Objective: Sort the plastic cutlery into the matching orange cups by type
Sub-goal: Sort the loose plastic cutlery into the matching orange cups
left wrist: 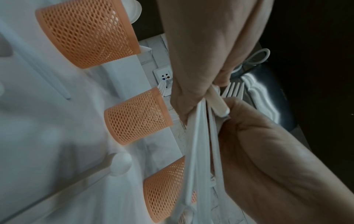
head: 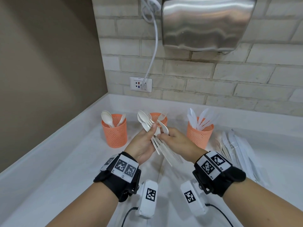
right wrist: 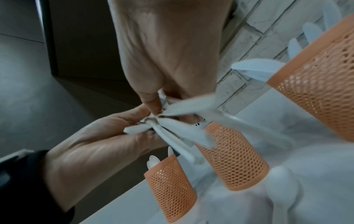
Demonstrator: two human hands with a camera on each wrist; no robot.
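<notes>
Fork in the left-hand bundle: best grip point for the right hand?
Pinch the fork at its neck just below the tines, coming from the right hand's side. The tines stand clear above the left hand, while the handles are packed in the bundle.

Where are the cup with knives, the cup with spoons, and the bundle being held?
knife cup (head: 199,136), head view, on its mesh wall.
spoon cup (head: 114,135), head view, on its mesh wall.
cutlery bundle (head: 148,124), head view, on a spoon bowl.

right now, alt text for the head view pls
Both hands, left hand and right hand, hold a bundle of white spoons and forks above a white counter. Behind stand three orange cups: spoons, forks, knives.
</notes>
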